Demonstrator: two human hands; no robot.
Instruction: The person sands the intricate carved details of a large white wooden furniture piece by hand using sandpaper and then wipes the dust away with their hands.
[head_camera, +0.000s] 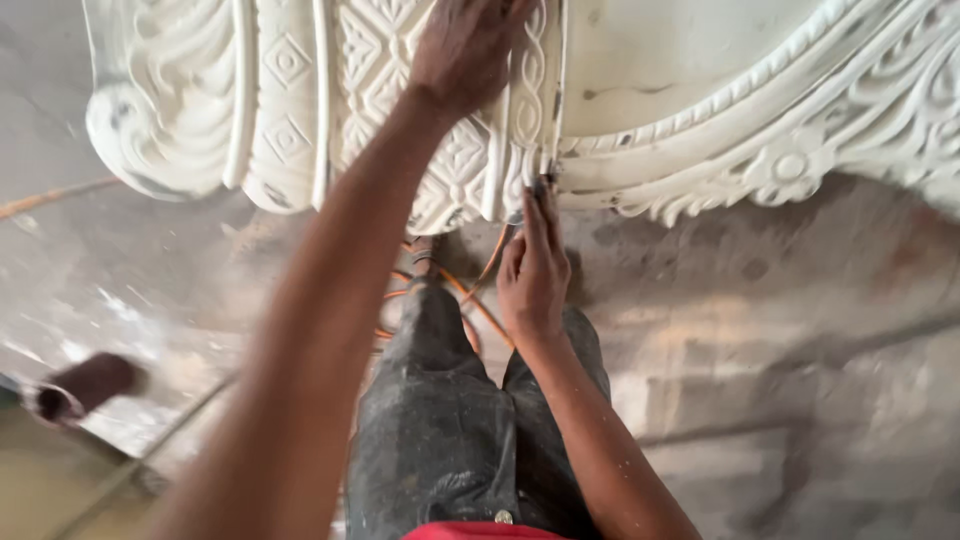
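A large white plaster moulding (290, 110) with carved scrolls and diamonds fills the top of the view, next to a smoother panel (680, 60) with a beaded edge. My left hand (462, 50) rests palm down on the carved band, its fingertips cut off by the frame's top edge. My right hand (533, 268) reaches up from below with its fingers held together. They pinch a small dark tool tip (541, 184) against the vertical seam (556, 110) between the two moulding pieces.
Below me are my dusty dark trousers (450, 420) and one foot (424, 252). Orange cable (483, 305) loops on the grey, dusty floor (780, 380). A dark cylindrical object (82, 386) lies at the left, and a thin rod (50, 198) crosses the floor above it.
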